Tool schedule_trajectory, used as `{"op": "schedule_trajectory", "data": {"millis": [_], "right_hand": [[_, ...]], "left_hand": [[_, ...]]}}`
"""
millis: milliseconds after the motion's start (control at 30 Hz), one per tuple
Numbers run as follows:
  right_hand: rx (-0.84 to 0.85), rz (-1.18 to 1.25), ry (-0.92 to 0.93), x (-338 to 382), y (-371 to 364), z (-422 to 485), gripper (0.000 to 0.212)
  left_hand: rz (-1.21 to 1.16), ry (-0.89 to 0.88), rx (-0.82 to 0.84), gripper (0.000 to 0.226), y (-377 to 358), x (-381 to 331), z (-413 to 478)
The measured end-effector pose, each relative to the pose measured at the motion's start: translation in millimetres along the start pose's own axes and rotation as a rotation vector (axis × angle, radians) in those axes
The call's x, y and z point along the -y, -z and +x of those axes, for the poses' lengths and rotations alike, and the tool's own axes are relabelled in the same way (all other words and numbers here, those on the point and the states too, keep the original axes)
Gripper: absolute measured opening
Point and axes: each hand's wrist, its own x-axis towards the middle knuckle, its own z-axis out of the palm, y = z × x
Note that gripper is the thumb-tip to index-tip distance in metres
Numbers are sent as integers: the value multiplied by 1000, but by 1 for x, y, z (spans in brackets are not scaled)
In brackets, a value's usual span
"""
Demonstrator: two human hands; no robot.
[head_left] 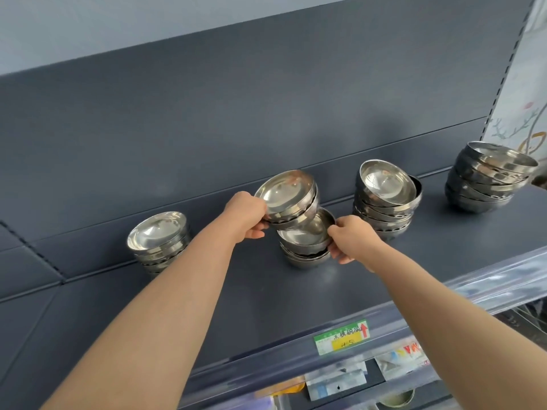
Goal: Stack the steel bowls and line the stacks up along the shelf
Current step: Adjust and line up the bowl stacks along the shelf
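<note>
My left hand (247, 216) grips a small stack of steel bowls (288, 196), tilted and held just above a short stack (305, 242) standing on the dark shelf (266, 306). My right hand (350, 239) holds the rim and side of that lower stack. Another stack of bowls (159, 239) stands to the left by the back wall. A taller stack (384, 199) stands to the right, its top bowl tilted. A fourth stack (488, 176) leans at the far right.
A clear price rail with a green and yellow label (342, 338) runs along the shelf's front edge. Packaged goods (337, 380) lie on the shelf below. A patterned panel (524, 99) borders the right end.
</note>
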Motion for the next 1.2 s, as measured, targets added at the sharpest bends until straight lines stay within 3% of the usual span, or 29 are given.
{"op": "schedule_trajectory", "data": {"millis": [233, 567, 767, 967, 1100, 1200], "right_hand": [[-18, -20, 13, -5, -8, -1, 28], [-113, 4, 88, -8, -8, -2, 24], [-44, 160, -12, 0, -4, 0, 35], [2, 123, -67, 13, 1, -3, 71], [112, 60, -99, 15, -4, -2, 47], [136, 84, -114, 19, -9, 2, 34]], "left_hand": [[53, -48, 45, 14, -5, -3, -2], [364, -198, -35, 20, -23, -6, 0], [457, -167, 3, 22, -24, -1, 3], [459, -151, 26, 22, -22, 1, 8], [553, -188, 18, 18, -19, 0, 7], [419, -152, 55, 27, -17, 2, 13]]}}
